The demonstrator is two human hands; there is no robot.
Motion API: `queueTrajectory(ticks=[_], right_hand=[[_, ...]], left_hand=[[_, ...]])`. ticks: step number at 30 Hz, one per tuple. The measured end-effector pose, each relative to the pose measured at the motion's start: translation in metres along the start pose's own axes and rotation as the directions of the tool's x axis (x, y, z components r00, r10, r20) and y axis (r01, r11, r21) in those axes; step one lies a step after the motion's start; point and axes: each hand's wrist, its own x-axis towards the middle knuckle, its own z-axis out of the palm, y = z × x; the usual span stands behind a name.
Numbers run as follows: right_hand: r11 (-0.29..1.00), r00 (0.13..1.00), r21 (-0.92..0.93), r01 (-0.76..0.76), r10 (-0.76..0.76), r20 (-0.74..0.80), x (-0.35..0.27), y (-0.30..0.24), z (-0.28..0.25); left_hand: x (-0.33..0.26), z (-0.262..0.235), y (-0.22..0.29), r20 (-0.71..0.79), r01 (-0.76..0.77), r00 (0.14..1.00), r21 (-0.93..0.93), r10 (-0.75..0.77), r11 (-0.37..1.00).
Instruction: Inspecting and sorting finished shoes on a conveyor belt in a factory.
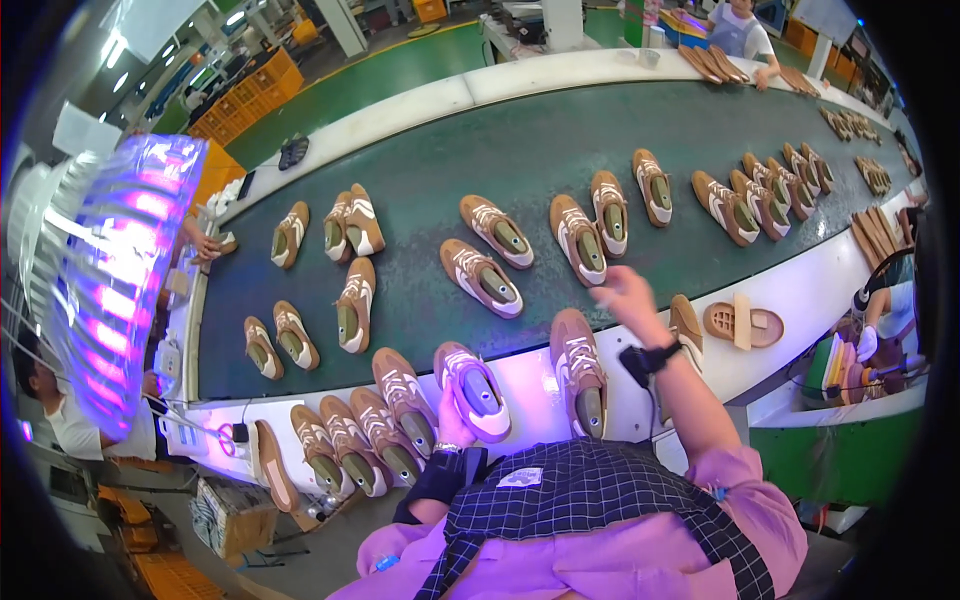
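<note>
the left hand [452, 420] is closed around the heel end of a tan suede sneaker with white stripes and a grey last inside [474, 390], holding it up over the white ledge [530, 385] in front of the dark green conveyor belt [430, 190]; the shoe is tilted, toe pointing away from the person. the right hand [625, 298] is raised and blurred, fingers loosely spread over the belt's near edge, holding nothing that i can make out; it is nearest a tan sneaker lying at the belt's edge [482, 278]. judging by how things lie, the work looks to be somewhere in the middle: a row of matching lasted sneakers [365, 440] is lined up touching one another on the ledge to the left of the held shoe, and another single tan sneaker [580, 370] stands on the ledge just to its right, so several are at the person's station. many more pairs are scattered along the belt, some near the far side where another worker's hand [205, 243] rests at the left end. a tan rubber outsole with a pale block across it [743, 323] lies on the ledge to the right, well apart from the held shoe. how many shoes are finished cannot be told.
</note>
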Motion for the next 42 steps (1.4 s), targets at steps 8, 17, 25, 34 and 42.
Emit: queueTrajectory(ticks=[8,17,25,34,42], right_hand=[[0.948,0.939,-0.314,-0.051,0.153,0.308,0.085,-0.021,0.182],[0.972,0.875,-0.104,-0.209,0.233,0.425,0.100,0.010,0.197],[0.899,0.512,0.347,-0.265,-0.174,0.841,0.034,-0.056,0.099],[0.967,0.986,-0.242,0.079,-0.039,0.164,0.192,-0.009,0.174],[0.740,0.752,0.421,-0.525,0.171,0.636,0.191,0.033,0.170]], left_hand=[[-0.015,-0.039,0.013,-0.292,0.025,0.956,0.177,0.028,0.984],[-0.019,0.063,0.027,-0.123,-0.260,0.761,0.842,0.638,0.472],[0.049,0.104,0.033,-0.063,-0.180,0.980,0.109,0.187,0.978],[0.059,0.062,0.037,-0.031,-0.070,0.997,0.054,0.072,0.996],[0.017,0.064,0.023,0.024,0.032,0.999,-0.082,-0.030,0.996]])
